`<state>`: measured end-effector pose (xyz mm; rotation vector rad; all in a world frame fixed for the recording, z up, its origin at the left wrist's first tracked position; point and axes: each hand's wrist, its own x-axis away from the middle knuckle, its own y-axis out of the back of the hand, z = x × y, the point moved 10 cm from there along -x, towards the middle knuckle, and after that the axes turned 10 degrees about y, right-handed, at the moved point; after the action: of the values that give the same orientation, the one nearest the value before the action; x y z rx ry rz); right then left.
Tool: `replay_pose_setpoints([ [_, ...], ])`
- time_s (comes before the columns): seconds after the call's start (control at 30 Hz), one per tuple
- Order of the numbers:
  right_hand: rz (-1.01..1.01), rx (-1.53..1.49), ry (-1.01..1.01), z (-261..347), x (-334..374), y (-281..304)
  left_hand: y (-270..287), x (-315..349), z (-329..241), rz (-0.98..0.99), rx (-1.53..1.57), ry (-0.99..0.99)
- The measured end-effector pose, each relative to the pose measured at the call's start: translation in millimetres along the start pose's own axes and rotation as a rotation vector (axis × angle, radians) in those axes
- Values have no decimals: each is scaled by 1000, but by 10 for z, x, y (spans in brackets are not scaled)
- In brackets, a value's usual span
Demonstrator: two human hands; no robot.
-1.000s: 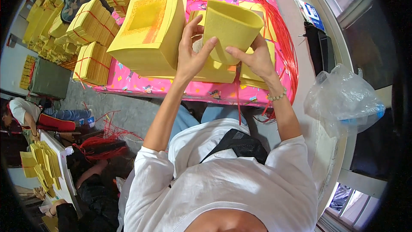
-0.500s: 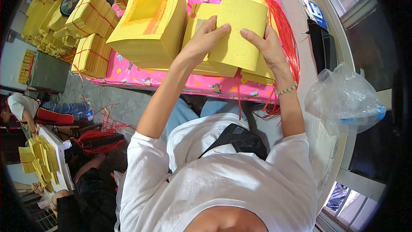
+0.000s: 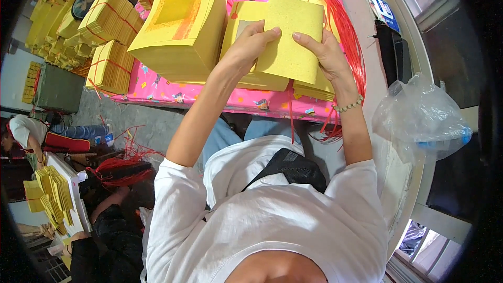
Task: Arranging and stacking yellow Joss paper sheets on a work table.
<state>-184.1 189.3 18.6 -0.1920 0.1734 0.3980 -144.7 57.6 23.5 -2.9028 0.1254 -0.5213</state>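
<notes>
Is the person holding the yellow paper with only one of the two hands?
No, the left hand and the right hand both hold the yellow paper, each with its thumb on the upper face.

We wear a loose white short-sleeved T-shirt (image 3: 272, 209) of soft, creased cloth, with a round neckline (image 3: 268, 246) edged by a band of the same white. Its wide sleeves (image 3: 181, 181) end around our elbows, leaving our forearms (image 3: 195, 118) and hands (image 3: 247, 47) bare. Around our right wrist runs a bracelet of small, round, pale green beads (image 3: 350, 106). Below the shirt's bunched hem show our light blue trousers (image 3: 267, 128). Across our waist lies a black, mesh-like fabric piece (image 3: 301, 170), whose exact kind we cannot tell.
</notes>
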Motion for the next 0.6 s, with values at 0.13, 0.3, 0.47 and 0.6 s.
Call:
replay_pose_setpoints([
  [0.13,5,0,4,-13,-5,-9,57,-67,55,-50,74,19],
  [0.3,6,100,183,197,55,-74,-62,26,-39,14,10,-238],
  [0.47,-11,60,225,310,186,-127,-149,263,-141,-8,12,-494],
  [0.6,-14,33,229,356,342,-164,-216,436,-103,-3,30,-568],
])
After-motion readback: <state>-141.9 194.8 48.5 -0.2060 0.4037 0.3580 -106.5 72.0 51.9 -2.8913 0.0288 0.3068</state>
